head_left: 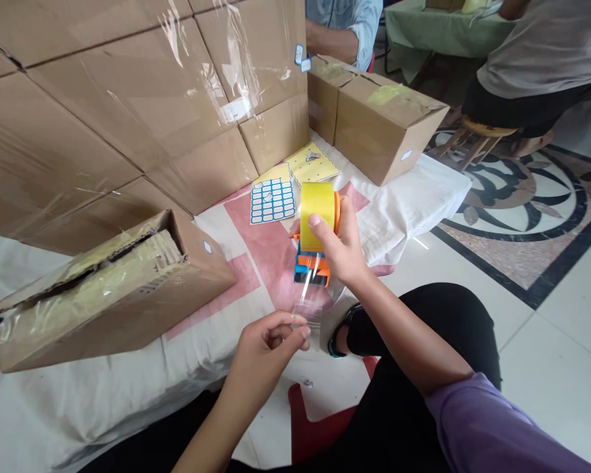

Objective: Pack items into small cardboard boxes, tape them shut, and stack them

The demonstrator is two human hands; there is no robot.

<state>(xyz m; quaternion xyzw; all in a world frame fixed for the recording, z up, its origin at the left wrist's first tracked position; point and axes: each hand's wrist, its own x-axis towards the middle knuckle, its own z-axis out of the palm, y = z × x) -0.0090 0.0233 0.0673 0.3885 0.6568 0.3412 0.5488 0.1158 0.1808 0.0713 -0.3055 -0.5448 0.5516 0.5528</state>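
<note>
Tape dispenser (pixel 315 244): mid-view, above the cloth; judged light and rigid, best gripped around its body.
Right hand (pixel 343 253): fingers wrapped around the dispenser, thumb on the yellow roll.
Tape strip (pixel 307 299): runs toward 6 o'clock; thin, clingy, probably creases easily.
Left hand (pixel 270 341): fingertips pinch the strip's end.
Carton (pixel 128 309): 9 o'clock, apart.

Your right hand (pixel 342 248) reaches forward, fingers clenched, thumb extended; your left hand (pixel 268 341), nearer you, pinches thumb to fingertips.
</note>
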